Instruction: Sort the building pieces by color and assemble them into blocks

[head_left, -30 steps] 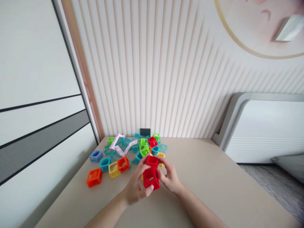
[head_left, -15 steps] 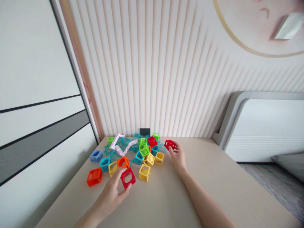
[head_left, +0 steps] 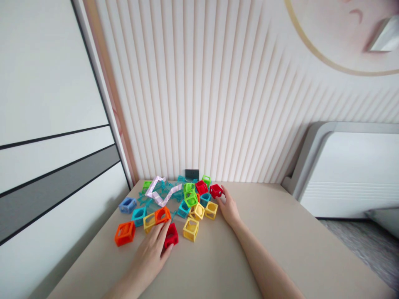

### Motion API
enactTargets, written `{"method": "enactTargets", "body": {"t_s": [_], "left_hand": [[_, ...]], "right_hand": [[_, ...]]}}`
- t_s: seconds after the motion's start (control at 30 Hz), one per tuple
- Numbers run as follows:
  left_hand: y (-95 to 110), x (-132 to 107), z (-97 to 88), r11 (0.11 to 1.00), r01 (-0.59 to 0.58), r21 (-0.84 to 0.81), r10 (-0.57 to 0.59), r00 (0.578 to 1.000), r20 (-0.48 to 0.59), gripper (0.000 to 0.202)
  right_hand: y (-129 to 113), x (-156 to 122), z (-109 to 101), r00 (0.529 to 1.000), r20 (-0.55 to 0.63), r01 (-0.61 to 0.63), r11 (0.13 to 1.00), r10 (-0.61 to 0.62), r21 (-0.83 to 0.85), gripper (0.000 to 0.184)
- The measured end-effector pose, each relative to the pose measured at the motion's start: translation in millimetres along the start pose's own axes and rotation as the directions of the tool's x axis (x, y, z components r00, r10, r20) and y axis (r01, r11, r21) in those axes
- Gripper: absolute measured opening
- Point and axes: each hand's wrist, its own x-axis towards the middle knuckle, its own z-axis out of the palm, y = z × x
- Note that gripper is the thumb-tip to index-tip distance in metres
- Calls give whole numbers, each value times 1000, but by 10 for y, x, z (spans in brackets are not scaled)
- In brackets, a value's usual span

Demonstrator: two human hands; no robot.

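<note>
Clasping red cube [head_left: 172,236], left hand [head_left: 152,254]

Both arms are bare and reaching forward. The left forearm [head_left: 127,282] comes in from about 7 o'clock and angles toward 1 o'clock. The left hand [head_left: 154,251] is palm down and pretty flat, with its fingers [head_left: 163,232] stretched out together, not curled, and the thumb tucked along the inner edge. The right forearm [head_left: 258,265] comes in from 5 o'clock and points to 11, reaching farther out. The right hand [head_left: 229,207] is turned slightly on edge with a straight wrist and its fingers [head_left: 222,196] extended toward 11 o'clock. Can't really tell if those fingertips are pinching or loose. The hands are well apart.
</note>
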Motion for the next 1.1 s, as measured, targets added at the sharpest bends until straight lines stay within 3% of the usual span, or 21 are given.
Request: {"method": "enactTargets", "body": {"t_s": [0.13, 0.23, 0.4, 0.5, 0.57, 0.67, 0.77, 0.83, 0.87, 0.93, 1.03, 1.1], "left_hand": [[61, 23, -88, 979, -94, 180, 99, 995, -20, 40], [168, 133, -283, 966, -152, 208, 168, 984, -64, 31], [508, 492, -704, 957, -288, 26, 290, 956, -53, 20], [778, 688, -747, 896, -433, -98, 434, 901, -13, 14], [942, 749, -601, 816, -566, -122, 569, 822, -11, 6], [1116, 718, -157, 665, -740, -99, 742, 670, -24, 17], [1185, 583, 393, 583, -804, -117, 798, 594, -104, 35], [1179, 477, 698, 612, -780, -131, 774, 625, -104, 40], [1164, 433, 806, 597, -787, -155, 780, 615, -118, 40], [1117, 379, 916, 643, -741, -194, 734, 668, -123, 38], [1027, 396, 844, 644, -713, -278, 679, 700, -221, 36], [971, 441, 722, 666, -663, -341, 621, 747, -239, 36]], "right_hand": [[21, -11, -3, 993, -115, 33, 999, -37, -34, 51], [-1, -31, -26, 993, -117, 11, 1000, -11, -5, 47], [-36, -39, -51, 997, -56, -39, 996, 44, 85, 44], [-29, -31, -44, 997, -43, -56, 989, 62, 137, 44], [-25, -29, -40, 996, -54, -59, 985, 69, 161, 46], [-39, -40, -53, 992, -104, -59, 982, 78, 177, 46], [-81, -88, -93, 979, -197, -20, 986, 53, 167, 29], [-130, -159, -134, 973, -230, 54, 988, -20, 142, 19], [-163, -209, -158, 970, -229, 114, 985, -82, 130, 19], [-256, -340, -212, 943, -214, 287, 949, -256, 129, 22], [-461, -581, -286, 848, -166, 530, 823, -504, 207, 25], [-620, -730, -307, 798, -81, 594, 756, -598, 274, 26]]}}
